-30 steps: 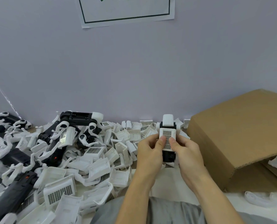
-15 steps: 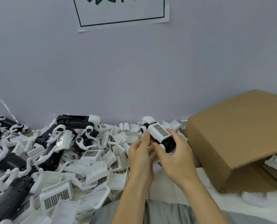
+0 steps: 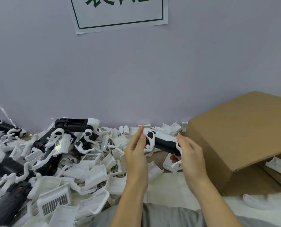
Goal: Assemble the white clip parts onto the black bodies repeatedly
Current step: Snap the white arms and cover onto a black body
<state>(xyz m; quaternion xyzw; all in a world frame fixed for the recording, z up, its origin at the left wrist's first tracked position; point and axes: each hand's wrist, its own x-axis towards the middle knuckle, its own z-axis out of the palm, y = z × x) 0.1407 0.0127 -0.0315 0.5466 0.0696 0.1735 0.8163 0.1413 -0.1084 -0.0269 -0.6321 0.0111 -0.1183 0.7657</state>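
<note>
My right hand (image 3: 189, 154) grips the black body (image 3: 165, 144) with its white clip (image 3: 150, 136) fitted; my left hand (image 3: 135, 152) touches it, fingers straight.

Head-worn view, forward and down, close over the hands (image 3: 162, 154)

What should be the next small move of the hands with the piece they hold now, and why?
Probably the right hand should set the assembled piece aside. It already shows white parts on its black body. The right hand grips one end; the left hand has straight fingers at the other end, so it looks free to take a loose white clip next.
</note>
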